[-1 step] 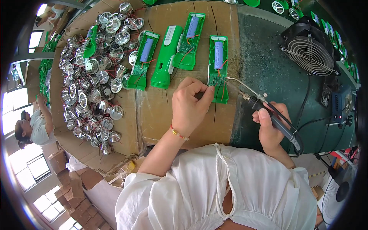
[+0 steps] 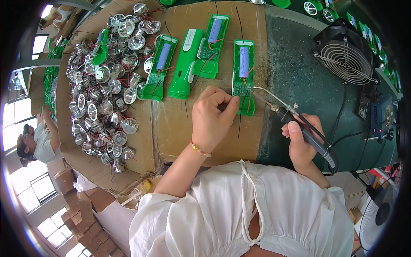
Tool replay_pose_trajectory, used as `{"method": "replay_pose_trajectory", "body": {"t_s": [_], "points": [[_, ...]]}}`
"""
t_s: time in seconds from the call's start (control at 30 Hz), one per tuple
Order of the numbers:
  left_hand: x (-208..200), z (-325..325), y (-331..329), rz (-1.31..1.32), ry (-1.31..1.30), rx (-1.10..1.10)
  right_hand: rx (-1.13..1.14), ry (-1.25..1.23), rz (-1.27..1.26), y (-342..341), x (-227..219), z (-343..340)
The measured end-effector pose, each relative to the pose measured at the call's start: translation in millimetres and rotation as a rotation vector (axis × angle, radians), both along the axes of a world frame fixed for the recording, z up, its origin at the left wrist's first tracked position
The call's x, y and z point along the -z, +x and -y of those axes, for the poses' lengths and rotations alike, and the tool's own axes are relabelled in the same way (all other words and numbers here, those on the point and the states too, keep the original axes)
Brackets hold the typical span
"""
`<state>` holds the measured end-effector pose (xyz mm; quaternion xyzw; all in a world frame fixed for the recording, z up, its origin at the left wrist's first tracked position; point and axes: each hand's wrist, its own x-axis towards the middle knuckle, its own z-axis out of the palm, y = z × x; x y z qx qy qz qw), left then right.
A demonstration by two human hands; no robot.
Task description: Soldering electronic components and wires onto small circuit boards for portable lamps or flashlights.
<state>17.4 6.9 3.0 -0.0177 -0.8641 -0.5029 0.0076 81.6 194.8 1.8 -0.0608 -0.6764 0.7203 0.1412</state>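
Observation:
My right hand [image 2: 303, 139] grips a black soldering iron [image 2: 299, 125] with a thin bent metal tube on it. The tube's tip touches or hovers just over the circuit board [image 2: 241, 90] in an open green flashlight half [image 2: 247, 107], which also holds a purple battery cell [image 2: 244, 62]. At the board's left edge, my left hand [image 2: 212, 112] is closed in a pinch; what lies between its fingertips is too small to make out. A thin black wire [image 2: 239, 124] runs down beside those fingertips. Red wires curl around the board.
Left of this half lie more green flashlight bodies [image 2: 186, 64] with cells and loose wires. A cardboard box [image 2: 143, 165] full of silver reflectors [image 2: 113, 85] stands at the left. A black fan [image 2: 346, 60] and a blue control box [image 2: 380, 120] with cables are at the right. Another person [image 2: 40, 141] is far left.

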Motion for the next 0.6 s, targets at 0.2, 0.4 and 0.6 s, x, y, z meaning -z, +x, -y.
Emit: {"method": "replay_pose_trajectory", "body": {"t_s": [0.2, 0.4, 0.6], "points": [[1, 0, 0, 0.0, -0.011, 0.005, -0.03, 0.039, 0.024, -2, 6, 1], [-2, 9, 1, 0.063, 0.032, 0.047, -0.031, -0.102, 0.108, -10, 7, 6], [-7, 6, -1, 0.101, 0.052, 0.087, -0.035, -0.086, 0.169, -12, 7, 2]]}}
